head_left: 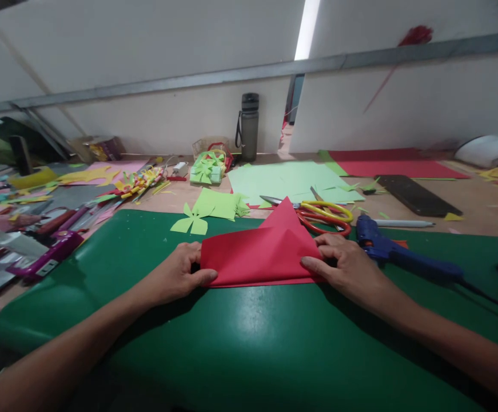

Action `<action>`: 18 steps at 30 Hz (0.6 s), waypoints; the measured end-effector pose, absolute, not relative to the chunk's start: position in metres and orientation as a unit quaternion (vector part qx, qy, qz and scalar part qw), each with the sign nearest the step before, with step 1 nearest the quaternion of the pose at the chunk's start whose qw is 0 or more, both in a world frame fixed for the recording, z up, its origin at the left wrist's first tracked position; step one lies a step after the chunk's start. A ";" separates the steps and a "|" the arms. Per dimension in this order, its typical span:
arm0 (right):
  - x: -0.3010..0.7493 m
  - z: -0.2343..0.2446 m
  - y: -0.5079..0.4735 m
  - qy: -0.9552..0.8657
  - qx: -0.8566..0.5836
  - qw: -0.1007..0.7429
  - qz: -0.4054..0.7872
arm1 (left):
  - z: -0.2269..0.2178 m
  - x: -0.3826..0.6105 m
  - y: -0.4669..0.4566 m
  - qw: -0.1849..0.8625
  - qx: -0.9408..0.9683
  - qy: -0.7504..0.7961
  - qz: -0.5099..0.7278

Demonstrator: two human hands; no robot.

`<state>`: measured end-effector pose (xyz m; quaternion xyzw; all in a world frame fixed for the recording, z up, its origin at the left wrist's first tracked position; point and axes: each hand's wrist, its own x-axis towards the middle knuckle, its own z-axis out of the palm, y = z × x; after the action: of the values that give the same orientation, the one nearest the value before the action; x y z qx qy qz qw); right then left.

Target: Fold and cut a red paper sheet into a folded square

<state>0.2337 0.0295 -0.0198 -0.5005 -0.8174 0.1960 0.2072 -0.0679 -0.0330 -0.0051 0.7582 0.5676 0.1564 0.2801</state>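
And across the work area a green mat [240,343] was spread, apparently so that a smooth surface was provided. Beyond it, the pale green sheets [283,174] were laid flat, seemingly to be kept clear of the handling. Centre stage, over the mat's middle: the folded red paper [257,257], its long straight edge at the front, a point raised behind! By the left hand [184,266] one end was clamped between thumb and fingers, the thumb on top; by the right hand [343,260] the other end was pinched likewise, probably so that the layers were held in line. Just beside, the blue glue gun [407,257] was parked, likely for easy reach. Scissors [323,216] were set behind the peak, partly hidden by it. Smallest, a green cut-out [192,222] was placed aside, near the left hand.
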 end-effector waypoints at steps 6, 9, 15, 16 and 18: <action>0.234 -0.021 0.031 -0.822 -0.495 0.210 0.187 | -0.004 -0.070 -0.032 0.309 0.760 0.547 0.165; 0.234 -0.022 0.030 -0.825 -0.490 0.209 0.189 | -0.004 -0.073 -0.033 0.293 0.773 0.541 0.154; 0.234 -0.022 0.031 -0.820 -0.494 0.208 0.201 | -0.005 -0.074 -0.032 0.285 0.779 0.539 0.146; 0.235 -0.022 0.031 -0.819 -0.496 0.205 0.204 | -0.005 -0.074 -0.031 0.284 0.778 0.541 0.146; 0.236 -0.022 0.031 -0.817 -0.498 0.200 0.210 | -0.005 -0.074 -0.031 0.281 0.779 0.542 0.145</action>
<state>0.2357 0.0311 -0.0216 -0.4979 -0.8172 0.2100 0.2003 -0.0740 -0.0314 -0.0055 0.7790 0.5415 0.1449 0.2809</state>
